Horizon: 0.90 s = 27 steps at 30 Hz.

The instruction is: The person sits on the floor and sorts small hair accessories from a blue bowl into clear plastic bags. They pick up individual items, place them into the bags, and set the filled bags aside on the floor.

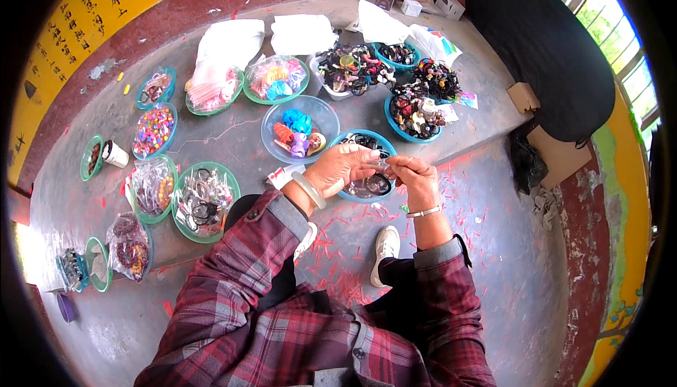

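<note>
In front of me, both hands meet over a blue bowl (343, 193) with black hair ties (375, 186) and clear plastic in it. My left hand (338, 170), a pale bangle on its wrist, reaches in with thumb and fingers closed on one side of a small clear piece (379, 165), perhaps plastic film. At its other side my right hand (416, 181) pinches it between thumb and fingers. What exactly the piece is, or whether something is inside, is too small to tell. Just beyond is a clear bowl (271, 129) holding a blue, an orange and a purple bundle.
Bowls of hair accessories stand around on the grey ledge, among them a green bowl (233, 228), a bowl of colourful beads (154, 130) and a heaped white bowl (335, 93). White bags (233, 43) lie behind. Red scraps (338, 267) litter the floor; a black-covered object (539, 48) stands right.
</note>
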Each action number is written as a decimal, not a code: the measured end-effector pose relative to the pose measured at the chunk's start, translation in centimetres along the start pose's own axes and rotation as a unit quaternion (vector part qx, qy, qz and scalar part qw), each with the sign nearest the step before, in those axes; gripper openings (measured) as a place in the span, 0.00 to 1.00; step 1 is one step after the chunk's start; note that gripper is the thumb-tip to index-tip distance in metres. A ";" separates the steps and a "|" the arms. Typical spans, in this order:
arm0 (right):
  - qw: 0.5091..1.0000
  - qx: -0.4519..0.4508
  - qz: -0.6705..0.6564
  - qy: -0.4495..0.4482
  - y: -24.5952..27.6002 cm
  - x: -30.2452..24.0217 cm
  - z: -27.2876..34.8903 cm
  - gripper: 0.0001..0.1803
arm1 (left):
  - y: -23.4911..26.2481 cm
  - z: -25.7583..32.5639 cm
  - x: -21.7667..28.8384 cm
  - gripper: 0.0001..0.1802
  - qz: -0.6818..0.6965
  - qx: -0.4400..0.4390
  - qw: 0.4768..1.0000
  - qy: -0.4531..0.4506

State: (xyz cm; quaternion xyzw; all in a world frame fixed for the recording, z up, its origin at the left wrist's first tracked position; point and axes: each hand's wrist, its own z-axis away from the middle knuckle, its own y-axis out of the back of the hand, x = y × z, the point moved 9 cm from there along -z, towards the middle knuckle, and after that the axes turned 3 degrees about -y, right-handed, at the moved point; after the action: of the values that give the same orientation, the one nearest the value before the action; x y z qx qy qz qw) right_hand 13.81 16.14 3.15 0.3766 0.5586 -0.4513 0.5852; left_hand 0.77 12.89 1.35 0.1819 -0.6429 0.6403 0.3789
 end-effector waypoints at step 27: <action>0.999 -0.019 -0.019 -0.022 -0.9 0.9 -0.6 0.04 | 0.1 -0.3 0.4 0.09 -0.209 0.023 0.973 -0.093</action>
State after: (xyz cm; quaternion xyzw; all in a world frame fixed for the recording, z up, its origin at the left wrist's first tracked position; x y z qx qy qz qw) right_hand 12.75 16.36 2.25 0.3446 0.5614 -0.4598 0.5956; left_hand 0.50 13.25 1.50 0.3801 -0.6081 0.5417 0.4386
